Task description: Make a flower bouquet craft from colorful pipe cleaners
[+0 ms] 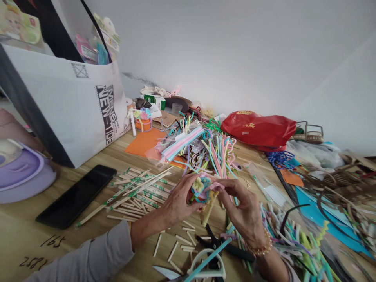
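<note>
A small cluster of pipe-cleaner flowers (201, 187) in yellow, blue and pink is held up over the table's middle. My left hand (180, 197) is closed around its left side. With thumb and fingers pinched, my right hand (242, 205) grips the pink flower (216, 186) at the cluster's right edge. A yellow pipe cleaner (208, 211) hangs down below the cluster. Under my hands lie black-handled pliers (216, 241) and white-handled scissors (207, 264), with a light-blue pipe cleaner (210, 258) across the scissors.
Chopsticks (143, 192) and cut stick pieces lie left of my hands, beside a black phone (76, 196). Pipe cleaners (217, 152) are heaped behind, near a red bag (258, 129). More pipe cleaners (302, 239) lie right. A large tote bag (64, 98) stands back left.
</note>
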The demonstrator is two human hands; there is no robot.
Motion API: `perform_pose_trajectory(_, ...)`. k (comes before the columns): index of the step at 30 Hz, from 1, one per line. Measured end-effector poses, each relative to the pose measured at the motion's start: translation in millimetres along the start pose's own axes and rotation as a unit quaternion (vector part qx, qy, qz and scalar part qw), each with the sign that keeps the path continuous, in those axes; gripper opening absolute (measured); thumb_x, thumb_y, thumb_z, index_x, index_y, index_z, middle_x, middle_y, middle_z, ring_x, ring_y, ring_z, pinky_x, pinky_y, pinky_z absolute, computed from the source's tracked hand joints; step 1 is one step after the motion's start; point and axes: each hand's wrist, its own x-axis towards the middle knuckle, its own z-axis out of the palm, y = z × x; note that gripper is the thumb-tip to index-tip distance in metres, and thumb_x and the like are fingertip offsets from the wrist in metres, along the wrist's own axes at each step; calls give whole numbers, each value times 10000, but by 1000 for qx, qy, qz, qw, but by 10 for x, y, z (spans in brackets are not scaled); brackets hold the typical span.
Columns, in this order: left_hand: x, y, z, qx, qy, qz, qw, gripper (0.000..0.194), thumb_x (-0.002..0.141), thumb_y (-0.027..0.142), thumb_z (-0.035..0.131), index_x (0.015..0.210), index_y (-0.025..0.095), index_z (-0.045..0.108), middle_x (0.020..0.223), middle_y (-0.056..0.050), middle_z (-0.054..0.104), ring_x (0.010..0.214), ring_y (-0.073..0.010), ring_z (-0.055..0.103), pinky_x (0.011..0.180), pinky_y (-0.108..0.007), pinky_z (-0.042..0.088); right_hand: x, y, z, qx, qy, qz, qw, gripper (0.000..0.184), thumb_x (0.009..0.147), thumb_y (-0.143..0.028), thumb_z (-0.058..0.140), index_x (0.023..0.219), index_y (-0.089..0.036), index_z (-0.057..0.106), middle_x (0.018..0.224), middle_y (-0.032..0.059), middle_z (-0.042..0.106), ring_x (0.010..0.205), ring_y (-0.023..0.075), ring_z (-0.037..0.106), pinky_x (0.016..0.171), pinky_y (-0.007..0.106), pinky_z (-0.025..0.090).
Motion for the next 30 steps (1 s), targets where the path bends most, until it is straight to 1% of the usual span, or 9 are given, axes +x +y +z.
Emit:
perform_pose_trajectory(4,-4,4,-1,5,-4,-2,1000,808,683,188,789,1381,238,384,1385,-117,486,1295,-298,444,1094,-462,361,-22,-12,-8,-19,-10,-9,1000,139,909,-226,539,1007,-249,634,942,47,711,794,195,682,710,298,541)
perform_pose_trajectory(10,-6,11,-5,4,-1,0,1000,792,690,192,782,1378,244,393,1388,-110,487,1301,-296,441,1091,-464,366,-33,5,-12,-30,-18,-22,999,153,910,-225,532,1027,-242,629,965,53,717,848,208,690,760,307,546)
perform_pose_trajectory(15,-13,-7,0,11,-6,2,1000,814,694,202,785,1392,249,368,1403,-112,473,1310,-297,431,1094,-467,365,-23,0,-6,-22,-18,-15,999,137,904,-220,544,1006,-240,634,941,44,717,808,193,691,735,281,543)
perform_pose_trajectory(20,-11,-15,1,17,-10,1,1000,819,699,204,783,1395,244,353,1409,-111,464,1321,-293,414,1103,-468,350,19,5,-11,-3,-24,18,1000,118,910,-270,549,964,-231,646,857,38,707,707,172,669,632,259,521)
perform_pose_trajectory(24,-9,-7,-1,16,-13,3,1000,823,699,204,782,1396,248,347,1404,-110,465,1316,-290,420,1102,-468,353,57,13,-13,5,-36,39,999,130,913,-311,546,935,-223,639,783,37,701,716,190,672,647,277,515)
perform_pose_trajectory(30,-12,-5,2,20,-11,3,1000,814,705,179,772,1394,237,344,1409,-121,457,1320,-286,415,1104,-457,349,64,-12,35,-25,-57,29,998,132,918,-302,535,901,-216,634,787,21,687,642,159,641,618,259,497)
